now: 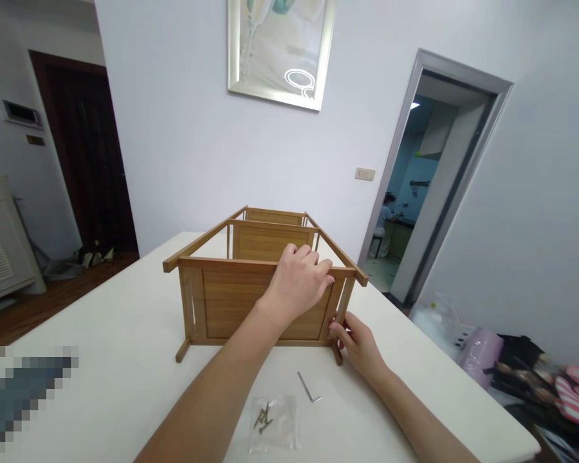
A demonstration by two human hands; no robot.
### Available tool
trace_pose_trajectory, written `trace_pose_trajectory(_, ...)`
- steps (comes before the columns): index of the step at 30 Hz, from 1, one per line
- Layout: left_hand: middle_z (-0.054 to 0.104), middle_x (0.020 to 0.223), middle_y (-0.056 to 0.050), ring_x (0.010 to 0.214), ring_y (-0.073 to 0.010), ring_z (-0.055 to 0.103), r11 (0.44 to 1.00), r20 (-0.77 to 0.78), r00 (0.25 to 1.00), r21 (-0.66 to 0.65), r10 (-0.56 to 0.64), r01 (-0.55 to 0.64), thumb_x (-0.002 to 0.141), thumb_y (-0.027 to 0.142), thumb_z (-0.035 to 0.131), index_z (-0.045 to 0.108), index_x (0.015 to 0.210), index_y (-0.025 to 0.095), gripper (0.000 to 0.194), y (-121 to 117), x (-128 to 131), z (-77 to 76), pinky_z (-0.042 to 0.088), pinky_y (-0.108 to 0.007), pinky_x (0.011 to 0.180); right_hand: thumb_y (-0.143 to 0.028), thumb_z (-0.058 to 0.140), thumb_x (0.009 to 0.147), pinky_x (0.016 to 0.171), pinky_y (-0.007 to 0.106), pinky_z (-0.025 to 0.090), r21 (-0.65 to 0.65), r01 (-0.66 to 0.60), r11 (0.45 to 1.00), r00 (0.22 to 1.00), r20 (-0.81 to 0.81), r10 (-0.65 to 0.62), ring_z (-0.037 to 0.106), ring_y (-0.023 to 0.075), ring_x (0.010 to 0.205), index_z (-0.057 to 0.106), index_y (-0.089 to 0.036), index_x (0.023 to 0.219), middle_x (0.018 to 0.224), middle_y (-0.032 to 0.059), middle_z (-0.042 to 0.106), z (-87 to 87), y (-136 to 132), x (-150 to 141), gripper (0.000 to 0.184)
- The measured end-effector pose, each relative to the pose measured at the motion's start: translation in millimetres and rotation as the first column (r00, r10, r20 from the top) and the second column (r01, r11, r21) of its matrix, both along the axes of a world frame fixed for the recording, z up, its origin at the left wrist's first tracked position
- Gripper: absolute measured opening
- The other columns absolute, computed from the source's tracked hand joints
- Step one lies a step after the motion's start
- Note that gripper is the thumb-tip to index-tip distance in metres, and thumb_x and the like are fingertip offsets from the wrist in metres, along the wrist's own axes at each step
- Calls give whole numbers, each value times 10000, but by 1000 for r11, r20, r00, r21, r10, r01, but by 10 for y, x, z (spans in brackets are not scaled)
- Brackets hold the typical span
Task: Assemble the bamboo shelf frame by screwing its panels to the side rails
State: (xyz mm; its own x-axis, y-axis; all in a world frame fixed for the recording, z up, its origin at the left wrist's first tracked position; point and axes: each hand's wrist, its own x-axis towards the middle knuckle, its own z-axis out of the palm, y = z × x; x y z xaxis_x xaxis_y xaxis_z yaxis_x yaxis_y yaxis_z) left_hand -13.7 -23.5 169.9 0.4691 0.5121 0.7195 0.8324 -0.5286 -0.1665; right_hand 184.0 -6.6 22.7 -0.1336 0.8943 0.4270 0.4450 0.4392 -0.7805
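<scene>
A wooden shelf rack (251, 299) with several panel tiers lies on its side on the white table (125, 347), one panel facing me. My left hand (299, 280) reaches across and curls its fingers over the upper rail, right of the middle. Low at the right corner, my right hand (359, 344) closes around the post near its foot; its fingertips are partly hidden there. In front of the rack lies a bent hex key (307, 388), apart from both hands. Beside it is a clear plastic bag (285, 427) with several brass-coloured screws (263, 418).
Bags and a pink roll (482, 354) are piled beyond the table's right edge. A pixelated dark patch (19, 392) covers the left front. Behind stand a wall with a framed picture (280, 51) and a doorway, through which a seated person (384, 222) shows.
</scene>
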Motion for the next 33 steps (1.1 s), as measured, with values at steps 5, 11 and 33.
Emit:
trace_pose_trajectory(5,676,832,-65,871,-226,549,1000,6,999,-3,31,-31,921,373,488,649,1034,211,255,25,-27,-27,299,-371,781,-475,503,881,501,269,424,155,222,963,975,-30,-220,486,138,576,523,-195,894,704,3,541,75,-71,15,281)
trace_pose_trajectory(11,686,822,-44,823,-205,588,999,18,1000,-49,9,-9,921,370,491,643,991,203,236,32,-43,-34,306,-334,718,-296,529,885,493,261,330,450,66,891,977,153,-149,388,116,507,441,-222,700,591,-38,425,78,-357,-113,219)
trace_pose_trajectory(33,659,859,-42,858,-202,585,1000,40,999,-25,-1,2,906,342,525,631,1024,194,217,52,-36,-56,329,-334,715,-163,552,830,768,367,425,168,-581,796,740,516,432,486,204,837,684,-219,935,841,64,561,48,-709,-797,178)
